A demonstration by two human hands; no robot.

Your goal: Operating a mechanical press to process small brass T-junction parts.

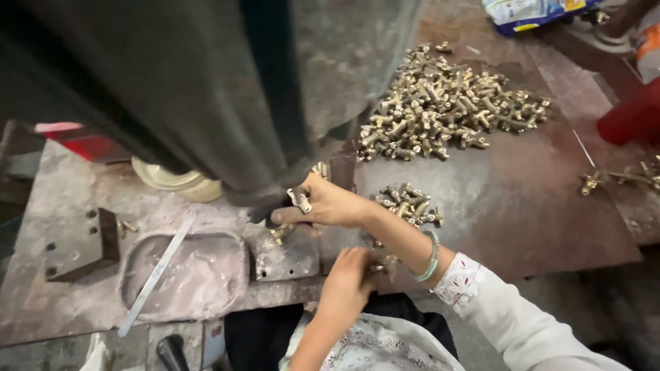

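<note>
Under the dark press, right hand (328,203) fingers pinching a small brass fitting (300,200), left hand (347,283) fingers closed on another (386,265).

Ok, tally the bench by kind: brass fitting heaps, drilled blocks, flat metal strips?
Brass fitting heaps: 2
Drilled block: 1
Flat metal strip: 1
Total: 4
</note>
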